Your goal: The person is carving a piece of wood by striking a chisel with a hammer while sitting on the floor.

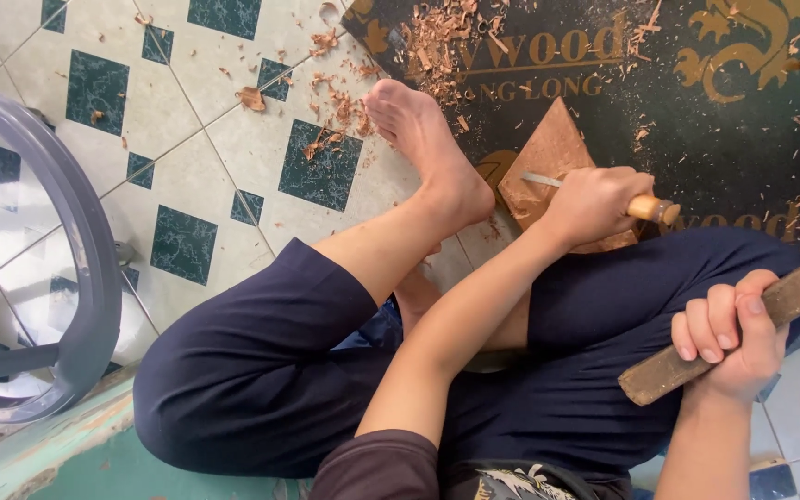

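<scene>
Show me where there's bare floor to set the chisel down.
Freest: the tiles between the grey ring and the foot, few shavings. The dark mat right of the wood block is open but dusty. Crowded: the shavings pile at the mat's top, and around the left hand on the chisel.

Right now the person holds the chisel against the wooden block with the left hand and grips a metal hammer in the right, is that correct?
Not quite: the head view shows the right hand gripping a flat wooden stick, not a metal hammer. The left hand does hold the chisel against the wooden block.
</scene>
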